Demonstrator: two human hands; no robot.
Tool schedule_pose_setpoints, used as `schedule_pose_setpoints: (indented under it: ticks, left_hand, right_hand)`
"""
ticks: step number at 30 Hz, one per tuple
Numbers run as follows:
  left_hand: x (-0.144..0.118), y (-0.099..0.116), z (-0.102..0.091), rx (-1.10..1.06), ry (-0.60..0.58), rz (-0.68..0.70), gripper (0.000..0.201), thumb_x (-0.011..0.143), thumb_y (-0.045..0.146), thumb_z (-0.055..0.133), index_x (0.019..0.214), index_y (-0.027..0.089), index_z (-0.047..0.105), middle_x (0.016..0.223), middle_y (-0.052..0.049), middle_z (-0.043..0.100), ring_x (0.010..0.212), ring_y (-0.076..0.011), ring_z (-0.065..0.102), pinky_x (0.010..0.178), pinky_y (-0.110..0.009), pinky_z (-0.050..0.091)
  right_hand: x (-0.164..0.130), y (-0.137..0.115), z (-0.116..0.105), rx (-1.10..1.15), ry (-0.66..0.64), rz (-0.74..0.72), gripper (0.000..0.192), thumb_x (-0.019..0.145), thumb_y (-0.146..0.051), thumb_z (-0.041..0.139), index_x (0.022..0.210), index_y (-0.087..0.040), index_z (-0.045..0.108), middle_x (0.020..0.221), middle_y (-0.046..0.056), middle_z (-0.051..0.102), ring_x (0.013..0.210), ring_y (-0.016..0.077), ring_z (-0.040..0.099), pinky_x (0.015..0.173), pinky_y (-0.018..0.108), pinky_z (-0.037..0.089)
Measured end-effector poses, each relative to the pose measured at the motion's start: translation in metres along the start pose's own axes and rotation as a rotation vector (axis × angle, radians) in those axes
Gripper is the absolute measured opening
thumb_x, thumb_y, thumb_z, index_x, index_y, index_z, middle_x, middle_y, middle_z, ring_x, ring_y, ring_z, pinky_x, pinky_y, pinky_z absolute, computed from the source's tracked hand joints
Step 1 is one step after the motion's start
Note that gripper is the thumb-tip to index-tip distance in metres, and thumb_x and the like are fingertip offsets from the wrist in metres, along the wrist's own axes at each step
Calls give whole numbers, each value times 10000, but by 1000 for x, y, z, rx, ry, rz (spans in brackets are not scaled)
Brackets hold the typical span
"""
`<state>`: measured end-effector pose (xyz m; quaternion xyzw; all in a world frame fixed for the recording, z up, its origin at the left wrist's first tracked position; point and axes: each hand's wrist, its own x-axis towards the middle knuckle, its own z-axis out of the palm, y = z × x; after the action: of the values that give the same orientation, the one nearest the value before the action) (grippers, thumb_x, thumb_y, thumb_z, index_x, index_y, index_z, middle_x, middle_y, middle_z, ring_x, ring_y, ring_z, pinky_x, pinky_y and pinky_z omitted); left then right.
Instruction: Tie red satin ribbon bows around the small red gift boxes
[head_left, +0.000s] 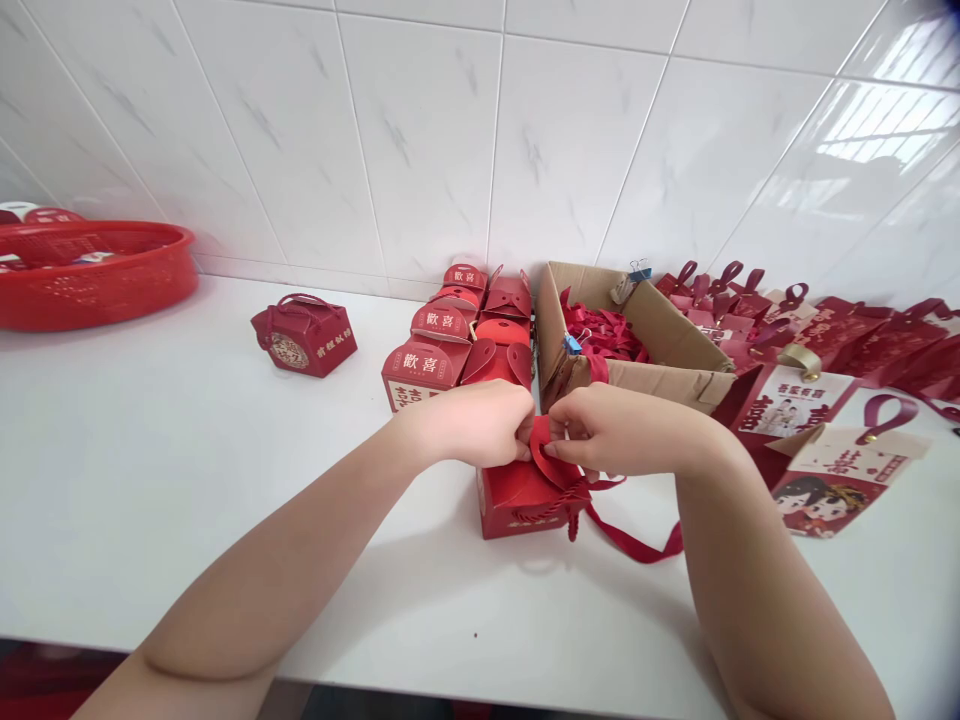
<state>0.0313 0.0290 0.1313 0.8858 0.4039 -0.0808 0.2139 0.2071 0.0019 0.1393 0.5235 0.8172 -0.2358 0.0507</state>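
Left hand [480,425] and right hand [611,432] both pinch the rounded top flap [550,455] of a red gift box [525,497] on a white counter [150,480]; its ribbon [634,542] trails right.

left hand [476,422]: bare, no ring seen
right hand [622,430]: bare, no watch
forearms: bare; sleeves apparently out of view

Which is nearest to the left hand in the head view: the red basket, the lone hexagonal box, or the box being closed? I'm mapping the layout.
1. Box being closed, under the left hand.
2. Hexagonal box, left and farther back.
3. Red basket, far left by the wall.
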Motion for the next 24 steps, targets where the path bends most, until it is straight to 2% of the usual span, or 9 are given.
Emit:
schedule_pose_setpoints:
  ticks: [5,8,10,13,17,24]
  left_hand:
    - [2,-2,2,1,0,-11,110,754,264,483,666,203,464,654,-29,569,505,-151,452,431,-282,260]
    - [-1,0,1,5,27,8,105,770,247,473,676,201,467,669,-32,566,520,-154,462,438,-284,265]
    - [-6,2,-2,7,93,36,95,790,224,450,700,201,471,730,-35,583,567,-160,496,455,-281,291]
    - [-17,9,-5,-19,248,87,103,828,181,390,747,207,448,815,-25,589,642,-159,525,493,-275,332]
    - [-29,15,-8,-28,359,79,130,840,128,350,742,213,360,735,10,542,577,-132,474,480,-270,309]
    - [-35,19,-8,-157,345,72,154,882,174,350,746,225,299,644,48,461,489,-104,381,407,-243,257]
  right_hand:
    - [0,-2,0,-13,12,-27,206,819,-303,474,648,-187,477,632,1,581,529,119,469,458,258,324]
    - [-1,-2,-1,19,33,-43,228,832,-353,488,673,-190,497,651,4,589,541,123,479,466,264,330]
    - [-3,-1,-2,92,101,-74,215,836,-398,510,778,-196,557,761,15,637,627,142,544,516,266,384]
    - [-6,1,-5,223,186,-197,240,843,-402,529,968,-213,605,964,24,664,815,167,603,679,287,461]
    - [-12,1,-11,338,201,-295,266,854,-384,522,1035,-224,633,1033,20,664,909,186,609,792,316,473]
    - [-8,1,-12,332,247,-307,359,814,-427,591,1127,-252,593,1005,21,657,885,212,609,768,348,489]
